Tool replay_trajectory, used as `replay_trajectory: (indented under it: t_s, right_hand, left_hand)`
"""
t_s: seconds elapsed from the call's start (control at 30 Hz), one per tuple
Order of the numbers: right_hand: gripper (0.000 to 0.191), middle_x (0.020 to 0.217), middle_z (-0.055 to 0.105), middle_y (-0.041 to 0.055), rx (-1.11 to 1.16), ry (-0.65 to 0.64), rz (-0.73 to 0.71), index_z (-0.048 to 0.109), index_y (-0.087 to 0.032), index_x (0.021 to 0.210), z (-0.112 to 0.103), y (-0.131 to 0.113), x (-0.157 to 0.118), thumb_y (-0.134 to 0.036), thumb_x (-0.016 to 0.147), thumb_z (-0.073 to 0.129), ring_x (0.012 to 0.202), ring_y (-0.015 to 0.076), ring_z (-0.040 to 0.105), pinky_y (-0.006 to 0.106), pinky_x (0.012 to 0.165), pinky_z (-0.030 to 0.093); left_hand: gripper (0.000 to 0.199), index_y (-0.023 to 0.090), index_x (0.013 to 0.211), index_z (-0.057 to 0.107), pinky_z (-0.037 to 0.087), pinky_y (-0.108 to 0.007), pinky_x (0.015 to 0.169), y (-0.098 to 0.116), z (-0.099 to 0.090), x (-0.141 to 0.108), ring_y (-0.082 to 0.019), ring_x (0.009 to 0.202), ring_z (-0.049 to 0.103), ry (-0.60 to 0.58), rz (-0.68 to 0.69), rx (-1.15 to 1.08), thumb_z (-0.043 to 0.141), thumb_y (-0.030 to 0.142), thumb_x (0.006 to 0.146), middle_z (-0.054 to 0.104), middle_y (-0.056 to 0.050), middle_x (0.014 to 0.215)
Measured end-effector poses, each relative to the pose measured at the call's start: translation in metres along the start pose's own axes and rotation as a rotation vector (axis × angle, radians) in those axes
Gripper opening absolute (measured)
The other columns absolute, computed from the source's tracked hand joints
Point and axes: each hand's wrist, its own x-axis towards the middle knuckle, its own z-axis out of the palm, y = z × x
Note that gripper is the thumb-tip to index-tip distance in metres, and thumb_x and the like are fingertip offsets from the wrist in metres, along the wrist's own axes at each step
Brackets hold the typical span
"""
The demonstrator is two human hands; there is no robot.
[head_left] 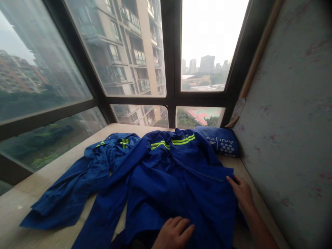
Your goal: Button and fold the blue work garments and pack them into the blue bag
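Note:
A dark blue work jacket with yellow-green stripes across its chest lies spread out in front of me, collar toward the window. My right hand pinches the jacket's edge at the right side between thumb and fingers. Near the bottom, my left hand rests on the jacket's lower front, fingers loosely bent and the thumb apart. To the left lies a second blue garment, rumpled, also with yellow-green stripes; one sleeve of the jacket lies beside it and partly over it.
Behind the jacket, at the right corner, sits a folded blue bundle with white lettering. Everything lies on a pale stone sill. Dark window frames border it at the left and back, and a papered wall stands close on the right.

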Motion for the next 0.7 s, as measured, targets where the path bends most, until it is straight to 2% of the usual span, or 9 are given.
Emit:
replay_trajectory:
  t_s: [0.07,0.13,0.2,0.23,0.33,0.4,0.5,0.6,0.7]
  right_hand:
    - [0.048,0.103,0.074,0.0129,-0.028,0.046,-0.051,0.07,-0.016,0.101,-0.004,-0.035,-0.013,-0.056,0.075,0.063,0.094,0.0303,0.069,0.04,0.083,0.054]
    - [0.042,0.102,0.073,0.0116,-0.079,0.067,-0.189,0.069,-0.017,0.101,0.001,-0.066,-0.036,-0.053,0.08,0.061,0.094,0.0283,0.068,0.039,0.085,0.053]
    - [0.031,0.096,0.072,0.009,-0.097,-0.031,-0.356,0.069,-0.019,0.099,0.019,-0.083,-0.066,-0.045,0.084,0.06,0.088,0.0244,0.067,0.035,0.082,0.052]
    - [0.026,0.095,0.072,0.008,-0.098,-0.143,-0.435,0.069,-0.02,0.099,0.031,-0.085,-0.083,-0.038,0.086,0.058,0.087,0.0227,0.067,0.033,0.082,0.052]
    - [0.026,0.093,0.071,0.0056,-0.164,-0.543,-0.532,0.071,-0.022,0.1,0.073,-0.064,-0.128,-0.018,0.084,0.051,0.085,0.0197,0.067,0.03,0.08,0.051]
    - [0.031,0.09,0.07,0.0047,-0.227,-0.666,-0.493,0.072,-0.023,0.096,0.093,-0.04,-0.145,-0.012,0.08,0.049,0.082,0.0196,0.067,0.029,0.077,0.05]
    - [0.029,0.089,0.07,0.0055,-0.204,-0.677,-0.434,0.073,-0.023,0.094,0.104,-0.012,-0.152,-0.012,0.079,0.05,0.085,0.0215,0.066,0.031,0.077,0.05]
    - [0.023,0.089,0.07,0.0069,-0.098,-0.656,-0.398,0.073,-0.023,0.093,0.102,-0.004,-0.148,-0.024,0.087,0.051,0.087,0.023,0.066,0.032,0.079,0.05]
    - [0.023,0.086,0.071,0.0069,-0.027,-0.633,-0.359,0.075,-0.023,0.091,0.1,-0.006,-0.145,-0.033,0.089,0.054,0.084,0.0236,0.066,0.032,0.077,0.05]
  left_hand:
    - [0.035,0.023,0.118,0.063,0.059,-0.027,0.075,0.008,0.012,-0.014,-0.02,0.091,0.071,0.004,-0.132,-0.039,0.057,0.012,0.085,0.074,-0.006,0.106]
    - [0.038,0.022,0.12,0.061,0.059,-0.027,0.082,0.011,0.012,-0.026,-0.019,0.096,0.071,0.012,-0.335,-0.107,0.058,0.012,0.083,0.072,-0.007,0.11]
    - [0.035,0.022,0.117,0.062,0.058,-0.026,0.084,0.012,0.008,-0.033,-0.018,0.096,0.071,0.016,-0.522,-0.171,0.056,0.012,0.084,0.072,-0.007,0.109]
    - [0.031,0.023,0.113,0.064,0.059,-0.026,0.083,0.013,0.007,-0.036,-0.018,0.094,0.071,0.019,-0.587,-0.201,0.055,0.013,0.086,0.073,-0.006,0.106]
    - [0.021,0.023,0.102,0.068,0.058,-0.027,0.079,0.019,0.009,-0.042,-0.019,0.087,0.072,0.013,-0.707,-0.288,0.054,0.016,0.088,0.074,-0.006,0.095]
    - [0.021,0.024,0.102,0.069,0.057,-0.027,0.079,0.023,0.012,-0.046,-0.02,0.087,0.071,-0.01,-0.766,-0.332,0.055,0.018,0.088,0.074,-0.006,0.094]
    - [0.027,0.025,0.109,0.069,0.055,-0.031,0.087,0.027,0.011,-0.046,-0.022,0.099,0.068,-0.043,-0.818,-0.314,0.054,0.018,0.088,0.071,-0.009,0.108]
    - [0.04,0.024,0.124,0.063,0.048,-0.041,0.098,0.025,0.002,-0.037,-0.028,0.115,0.059,-0.093,-0.88,-0.161,0.054,0.018,0.086,0.063,-0.011,0.126]
    - [0.046,0.023,0.126,0.061,0.044,-0.045,0.095,0.021,-0.006,-0.023,-0.03,0.111,0.058,-0.251,-0.911,-0.071,0.054,0.013,0.082,0.065,-0.011,0.119]
